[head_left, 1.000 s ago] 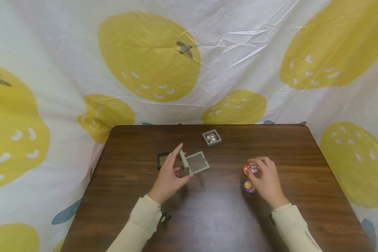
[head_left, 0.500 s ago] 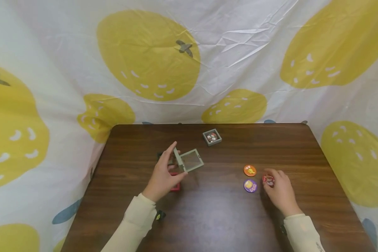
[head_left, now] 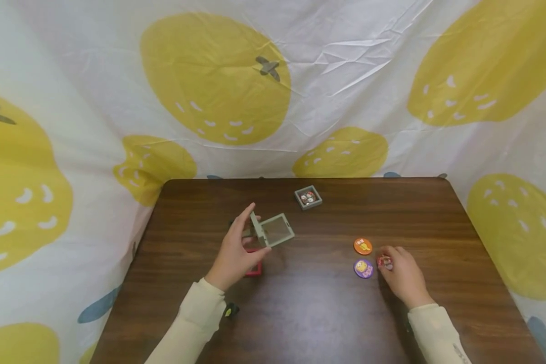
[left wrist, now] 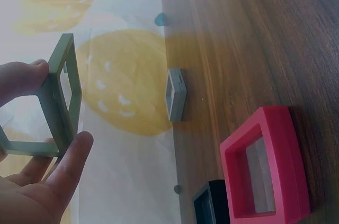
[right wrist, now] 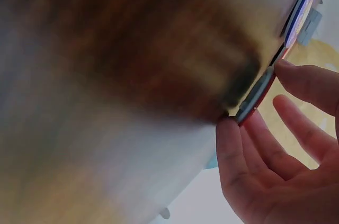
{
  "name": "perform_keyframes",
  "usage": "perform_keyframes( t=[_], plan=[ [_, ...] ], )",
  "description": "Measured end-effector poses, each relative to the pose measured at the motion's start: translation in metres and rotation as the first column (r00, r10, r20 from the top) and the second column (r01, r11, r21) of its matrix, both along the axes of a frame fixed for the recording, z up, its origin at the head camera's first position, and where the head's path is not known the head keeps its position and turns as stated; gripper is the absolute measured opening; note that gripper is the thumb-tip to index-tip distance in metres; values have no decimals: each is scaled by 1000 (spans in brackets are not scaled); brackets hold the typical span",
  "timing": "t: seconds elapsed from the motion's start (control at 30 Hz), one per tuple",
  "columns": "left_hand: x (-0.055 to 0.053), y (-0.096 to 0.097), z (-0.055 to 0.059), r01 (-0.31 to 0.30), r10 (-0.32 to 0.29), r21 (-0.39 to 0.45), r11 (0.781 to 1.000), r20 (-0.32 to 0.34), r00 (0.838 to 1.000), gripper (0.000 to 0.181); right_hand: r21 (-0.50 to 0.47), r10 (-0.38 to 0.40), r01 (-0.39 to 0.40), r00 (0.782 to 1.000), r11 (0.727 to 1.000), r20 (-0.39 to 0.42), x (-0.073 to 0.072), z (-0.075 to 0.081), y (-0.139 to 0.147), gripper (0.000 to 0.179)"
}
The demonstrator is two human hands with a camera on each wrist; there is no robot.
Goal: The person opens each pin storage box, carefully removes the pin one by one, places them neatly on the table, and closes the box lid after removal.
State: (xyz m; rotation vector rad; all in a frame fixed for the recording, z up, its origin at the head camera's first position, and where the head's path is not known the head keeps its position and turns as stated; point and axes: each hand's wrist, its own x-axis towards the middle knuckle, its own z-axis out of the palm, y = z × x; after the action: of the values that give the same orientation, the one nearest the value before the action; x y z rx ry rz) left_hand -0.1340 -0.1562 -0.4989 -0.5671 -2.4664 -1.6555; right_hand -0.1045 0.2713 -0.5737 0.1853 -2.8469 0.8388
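Note:
My left hand [head_left: 234, 258] holds a light green hinged display frame [left wrist: 51, 110] up off the table, its two halves swung apart, thumb and fingers at its edges. In the right wrist view, my right hand [right wrist: 286, 176] pinches a round red button badge [right wrist: 258, 94] by its rim, thumb on one side and fingertips on the other. The badge is low over the table. Just left of it in the head view lie an orange badge [head_left: 363, 246] and a purple badge [head_left: 363, 269], both face up.
A grey frame [head_left: 308, 197] with a patterned round piece inside stands near the table's back edge. Below my left hand are a red frame [left wrist: 288, 160] and a dark frame [left wrist: 216, 192], partly hidden in the head view. Behind the table hangs a lemon-print cloth [head_left: 236, 162].
My right hand has carried the red badge right and toward me, away from over the orange one, then barely moved. My left hand has shifted slightly left with the green frame.

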Motion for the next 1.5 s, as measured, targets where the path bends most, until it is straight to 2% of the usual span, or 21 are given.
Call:
perform_keyframes(
  t=[0.43, 0.7, 0.87, 0.93, 1.1, 1.13, 1.27, 1.37, 1.5],
  plan=[
    [1, -6, -3, -15, 15, 5, 1000, 31, 999, 118, 134, 39, -37, 999, 990, -6, -10, 3, -6, 27],
    [4, -18, -12, -27, 15, 91, 996, 130, 991, 115, 159, 39, -37, 999, 987, -9, -15, 4, -8, 25],
    [3, -31, -14, -76, 67, 55, 996, 144, 987, 110, 169, 35, -36, 999, 985, 9, -16, 5, -9, 27],
    [3, -37, -11, -87, 79, 47, 995, 158, 984, 108, 175, 37, -40, 999, 984, 21, -15, 6, -9, 28],
    [-1, -58, -15, -133, 130, 7, 991, 168, 977, 104, 185, 42, -53, 997, 981, 63, -16, 6, -9, 26],
    [-3, -63, -20, -151, 151, -12, 988, 161, 975, 104, 186, 42, -55, 997, 981, 70, -16, 6, -9, 26],
    [-7, -78, -25, -254, 265, -89, 963, 140, 954, 101, 195, 50, -62, 996, 979, 69, -16, 6, -9, 26],
    [-8, -88, -32, -338, 354, -127, 933, 139, 925, 99, 200, 53, -65, 996, 978, 64, -15, 6, -9, 26],
    [-7, -96, -42, -416, 437, -147, 897, 164, 885, 96, 228, 65, -83, 994, 970, 85, -14, 7, -9, 31]
  ],
)
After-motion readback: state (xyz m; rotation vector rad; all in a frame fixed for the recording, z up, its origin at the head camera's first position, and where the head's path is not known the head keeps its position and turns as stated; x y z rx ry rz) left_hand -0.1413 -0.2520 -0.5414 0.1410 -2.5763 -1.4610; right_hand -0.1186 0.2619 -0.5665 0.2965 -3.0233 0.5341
